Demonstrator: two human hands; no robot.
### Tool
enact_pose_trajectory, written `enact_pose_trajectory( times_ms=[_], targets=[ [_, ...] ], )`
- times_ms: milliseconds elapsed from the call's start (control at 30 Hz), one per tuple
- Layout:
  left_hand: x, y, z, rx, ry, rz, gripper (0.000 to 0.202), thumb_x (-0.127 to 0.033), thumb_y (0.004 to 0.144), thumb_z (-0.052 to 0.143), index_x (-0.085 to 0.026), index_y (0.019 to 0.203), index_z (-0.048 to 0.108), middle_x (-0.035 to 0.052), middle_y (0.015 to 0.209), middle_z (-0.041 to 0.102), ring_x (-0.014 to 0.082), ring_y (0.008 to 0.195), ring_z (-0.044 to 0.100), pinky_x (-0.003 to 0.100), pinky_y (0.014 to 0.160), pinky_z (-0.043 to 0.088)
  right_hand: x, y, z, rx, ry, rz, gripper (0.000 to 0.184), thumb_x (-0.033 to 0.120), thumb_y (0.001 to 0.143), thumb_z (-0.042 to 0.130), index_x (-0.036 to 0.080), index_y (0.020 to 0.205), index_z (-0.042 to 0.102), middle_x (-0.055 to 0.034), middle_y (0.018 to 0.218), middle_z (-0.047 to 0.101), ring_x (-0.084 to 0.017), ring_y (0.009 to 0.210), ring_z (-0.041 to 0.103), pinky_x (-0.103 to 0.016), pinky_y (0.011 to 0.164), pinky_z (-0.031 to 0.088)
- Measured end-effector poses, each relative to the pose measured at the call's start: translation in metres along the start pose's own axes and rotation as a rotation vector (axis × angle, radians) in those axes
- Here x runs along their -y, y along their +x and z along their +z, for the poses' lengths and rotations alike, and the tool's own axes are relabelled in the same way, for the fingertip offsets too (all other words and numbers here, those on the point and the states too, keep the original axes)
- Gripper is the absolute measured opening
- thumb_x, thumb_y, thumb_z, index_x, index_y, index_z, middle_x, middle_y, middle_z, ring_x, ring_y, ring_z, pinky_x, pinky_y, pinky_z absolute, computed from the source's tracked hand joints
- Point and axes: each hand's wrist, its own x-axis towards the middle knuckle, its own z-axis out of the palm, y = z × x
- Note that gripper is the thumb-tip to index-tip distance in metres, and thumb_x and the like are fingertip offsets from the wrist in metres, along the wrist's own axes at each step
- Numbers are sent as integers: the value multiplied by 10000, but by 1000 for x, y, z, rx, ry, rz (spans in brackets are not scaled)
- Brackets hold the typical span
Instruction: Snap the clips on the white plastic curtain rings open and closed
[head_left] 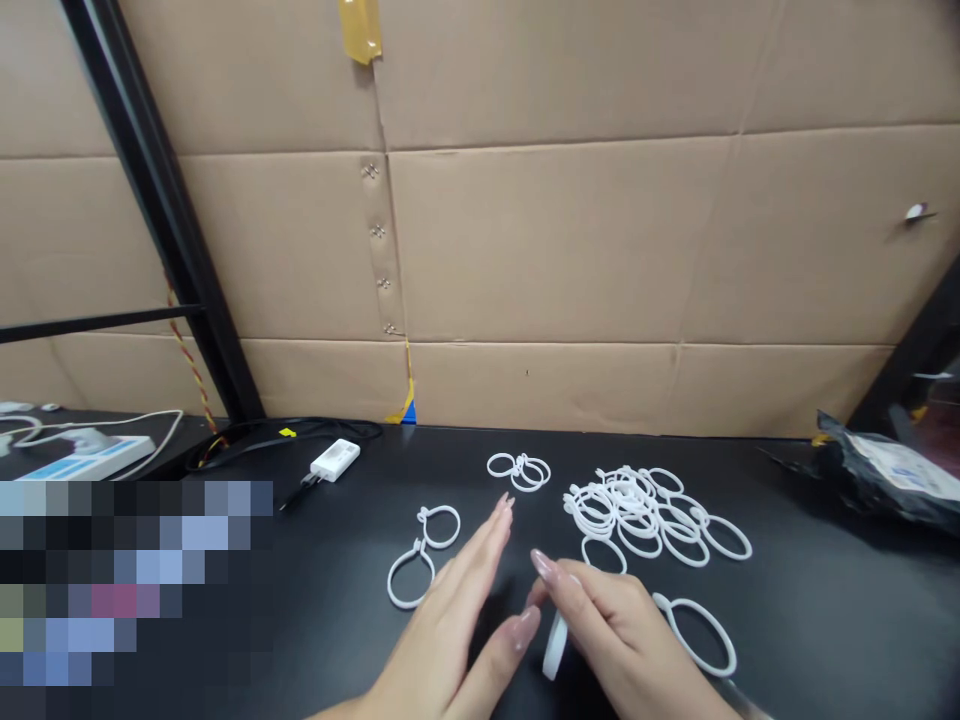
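Observation:
My left hand point(457, 620) is open, its fingers stretched forward and thumb apart, just above the black table. Between thumb and fingers, my right hand point(619, 625) pinches a white plastic ring point(555, 645), seen nearly edge-on and partly hidden by the fingers. Two linked-looking white rings point(411, 605) lie left of my left hand; whether they are joined, I cannot tell. Beyond my right hand is a heap of several white rings point(630, 510) with small clasps. A single ring point(705, 635) rests to the right of that hand, and a small cluster of rings point(531, 472) lies farther back.
A white adapter point(335, 460) with a black cable lies at the back left, near a power strip point(90, 460). Cardboard point(562, 240) walls the table's rear. At the right is a black plastic package point(885, 470). The lower left is pixelated.

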Motion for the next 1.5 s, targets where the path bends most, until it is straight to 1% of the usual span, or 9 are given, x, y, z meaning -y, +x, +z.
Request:
enact_pose_trajectory(
  times_ms=[167, 267, 367, 567, 800, 933, 1067, 1200, 1500],
  targets=[
    [3, -1, 6, 52, -44, 6, 605, -394, 951, 352, -302, 1455, 28, 87, 1534, 147, 299, 1349, 293, 527, 1035, 334, 3, 4, -4, -10, 116, 12, 372, 474, 919, 402, 210, 795, 634, -7, 740, 626, -162, 742, 583, -241, 665, 451],
    [3, 0, 5, 89, -82, -8, 687, -463, 919, 405, -320, 1449, -7, 97, 1537, 128, 323, 1359, 254, 556, 1026, 332, 0, 6, -2, 26, 220, 12, 349, 479, 908, 439, 213, 869, 660, 33, 603, 508, -121, 608, 520, -210, 564, 422],
    [4, -1, 7, 117, -117, -62, 822, -554, 846, 489, -340, 1442, -34, 111, 1535, 130, 347, 1363, 227, 589, 1025, 302, -7, 5, -1, 88, 375, 74, 391, 520, 895, 449, 194, 902, 666, 74, 510, 380, -72, 439, 350, -173, 402, 288],
    [7, -4, 11, 91, -174, -118, 870, -566, 807, 544, -355, 1444, -10, 102, 1526, 179, 332, 1365, 234, 579, 1045, 265, -11, 7, -4, 164, 625, 170, 416, 510, 909, 443, 164, 890, 672, 78, 466, 388, -27, 351, 267, -144, 327, 176],
    [2, 0, 6, 156, -266, -200, 893, -529, 780, 612, -299, 1459, 80, 127, 1438, 386, 327, 1303, 375, 547, 1038, 307, -7, 8, -5, 273, 683, 144, 375, 475, 903, 482, 165, 947, 688, 74, 469, 403, -12, 335, 274, -123, 311, 188],
    [5, -2, 10, 159, -357, -200, 878, -489, 793, 618, -263, 1464, 100, 132, 1398, 448, 304, 1289, 406, 492, 1053, 313, -6, 6, -6, 230, 582, 114, 353, 470, 900, 488, 189, 970, 690, 79, 467, 394, -21, 344, 285, -122, 317, 212],
    [4, 0, 7, 159, -301, -133, 900, -476, 745, 680, -280, 1451, 157, 128, 1364, 491, 297, 1232, 480, 442, 1013, 393, 1, 0, -5, 106, 322, -84, 233, 364, 893, 524, 225, 947, 703, 22, 587, 589, -61, 443, 478, -149, 428, 409],
    [-1, 5, 1, 84, -123, 108, 692, -417, 848, 585, -336, 1418, 201, 91, 1330, 532, 242, 1141, 567, 378, 939, 472, 8, -6, -4, 45, 105, -431, 177, 273, 859, 572, 237, 984, 692, -45, 847, 731, -143, 705, 659, -225, 669, 533],
    [-4, 9, -2, 38, 22, 214, 502, -473, 929, 393, -242, 1364, 300, 110, 1240, 604, 208, 1087, 607, 320, 897, 500, 7, -9, -4, -48, -64, -569, 231, 397, 899, 519, 244, 1045, 612, -12, 754, 714, -121, 584, 641, -190, 571, 543]
  ],
)
